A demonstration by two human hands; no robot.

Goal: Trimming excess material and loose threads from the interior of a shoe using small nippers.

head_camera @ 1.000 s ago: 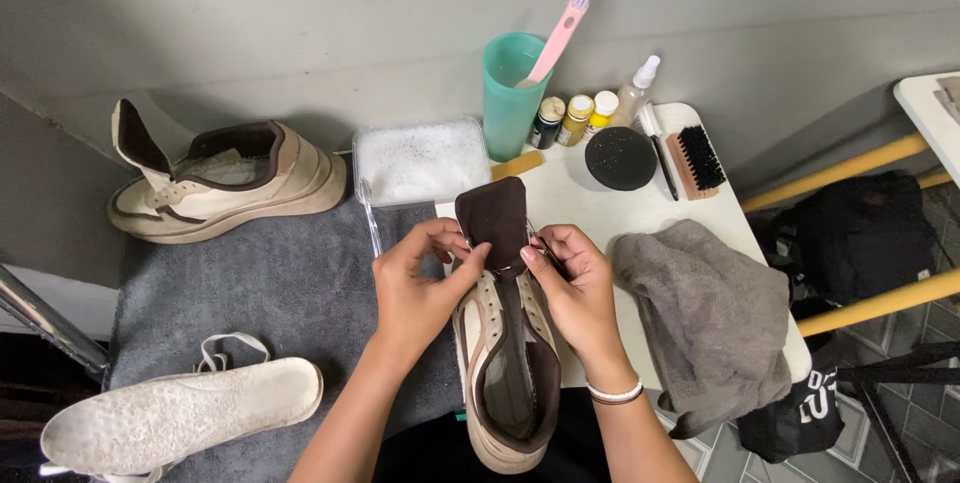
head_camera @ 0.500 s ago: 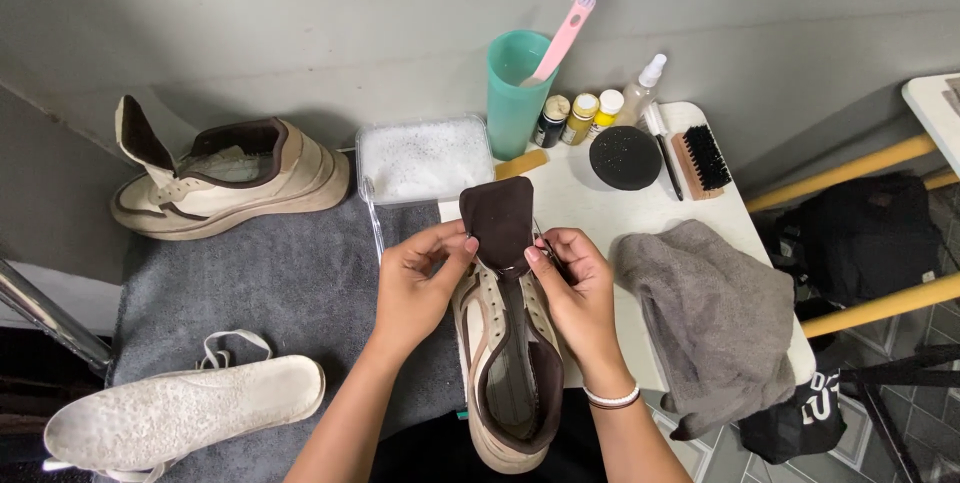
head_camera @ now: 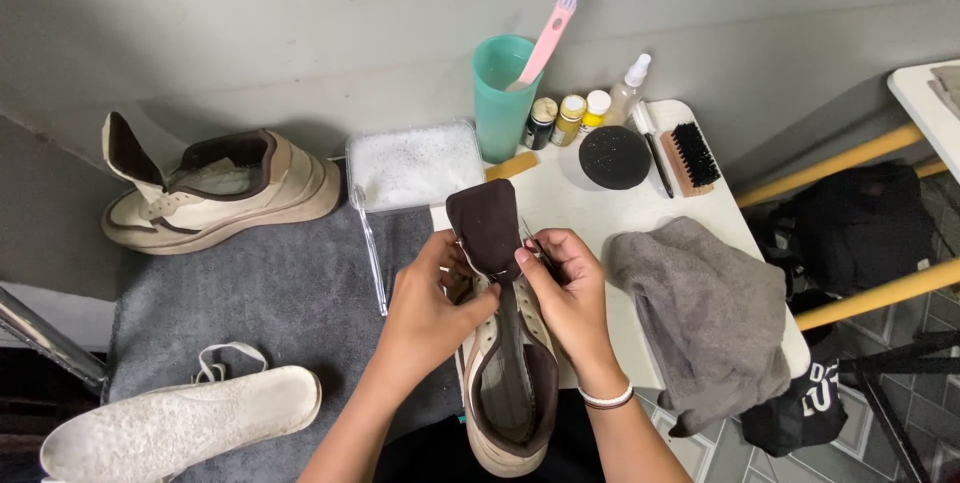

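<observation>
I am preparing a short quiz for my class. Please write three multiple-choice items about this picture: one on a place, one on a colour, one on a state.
1. Where does the pink brush stand?
A) in the cup
B) on the mat
C) inside a shoe

2. What colour is the cup?
A) red
B) teal
C) black

3. How is the shoe in the middle?
A) held by both hands
B) lying untouched
C) hanging on the wall

Answers: 1 A, its handle sticks out of the cup; 2 B, it is plainly teal; 3 A, the left hand and right hand grip it near the tongue.
</observation>
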